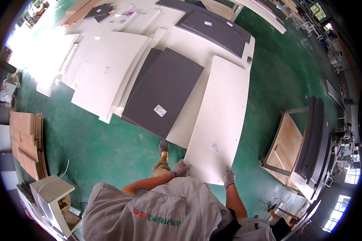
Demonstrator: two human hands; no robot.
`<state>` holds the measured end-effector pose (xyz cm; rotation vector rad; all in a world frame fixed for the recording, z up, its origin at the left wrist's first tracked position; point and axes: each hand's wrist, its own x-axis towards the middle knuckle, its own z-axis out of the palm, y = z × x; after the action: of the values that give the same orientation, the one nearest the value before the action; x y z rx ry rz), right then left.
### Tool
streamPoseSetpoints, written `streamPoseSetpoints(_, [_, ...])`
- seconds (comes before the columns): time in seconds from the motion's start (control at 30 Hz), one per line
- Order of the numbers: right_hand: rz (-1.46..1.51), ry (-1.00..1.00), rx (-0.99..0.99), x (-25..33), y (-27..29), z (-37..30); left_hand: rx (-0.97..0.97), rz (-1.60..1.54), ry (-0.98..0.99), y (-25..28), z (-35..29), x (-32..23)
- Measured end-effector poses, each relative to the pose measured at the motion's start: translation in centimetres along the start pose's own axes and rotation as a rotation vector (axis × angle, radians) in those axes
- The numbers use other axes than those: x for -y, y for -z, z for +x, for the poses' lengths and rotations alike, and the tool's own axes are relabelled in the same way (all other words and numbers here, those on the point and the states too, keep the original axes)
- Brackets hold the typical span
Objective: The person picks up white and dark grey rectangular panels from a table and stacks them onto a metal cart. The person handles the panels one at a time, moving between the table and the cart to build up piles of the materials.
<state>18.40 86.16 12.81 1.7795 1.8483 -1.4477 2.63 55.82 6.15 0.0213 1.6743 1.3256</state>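
A long white panel [218, 114] with small holes along its edges and a label near its close end reaches from my body toward the worktable. My left hand [181, 168], in a grey glove, grips its near left corner. At the near right corner, my right hand [229, 177], also gloved, holds the edge; the fingers under the panel are hidden. The panel's far part lies over the white table surface [185, 124]. To its left, a dark grey panel [167, 92] with a white label rests on another dark panel.
Stacked white panels [108, 64] lie farther left on the table, and dark panels [213, 28] at its far right. Flattened cardboard [26, 140] stands at the left. A rack of dark boards [313, 136] is at the right. Green floor [108, 148] surrounds the table.
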Motion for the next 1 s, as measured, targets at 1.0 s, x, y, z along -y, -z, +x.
streamPoseSetpoints(1.0, [-0.540,0.106,-0.028,10.2,-11.5,-0.1,-0.758,-0.187,0.150,21.2,-6.4,-5.5])
